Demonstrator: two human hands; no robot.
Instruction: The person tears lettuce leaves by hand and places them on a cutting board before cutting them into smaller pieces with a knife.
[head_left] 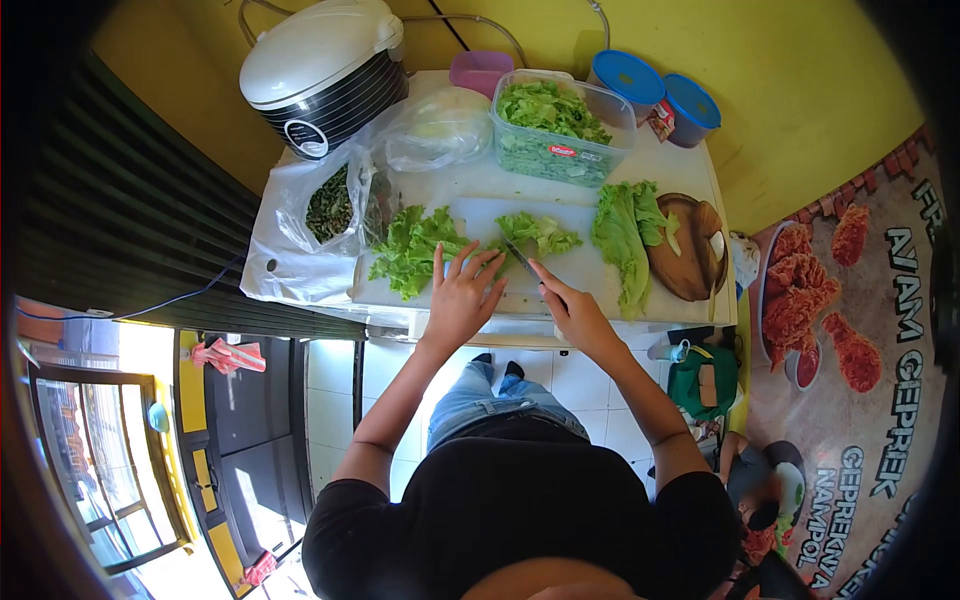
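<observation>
My right hand (577, 312) is closed round the handle of a knife (520, 257), whose blade points up and left over the white cutting board (580, 215). Beside it, my left hand (462, 295) lies with its fingers spread at the edge of a leafy bunch of lettuce (410, 250). Cut lettuce pieces (540, 235) lie on the board just past the blade. Whether my left fingertips press on a leaf is hard to make out. More long lettuce leaves (625, 240) rest to the right of the board.
A clear tub (565, 160) of chopped lettuce stands behind the board. Left are a rice cooker (330, 75) and plastic bags (435, 130). A brown wooden mortar (685, 260) sits right, two blue-lidded containers (627, 78) behind. Another person (750, 475) is at lower right.
</observation>
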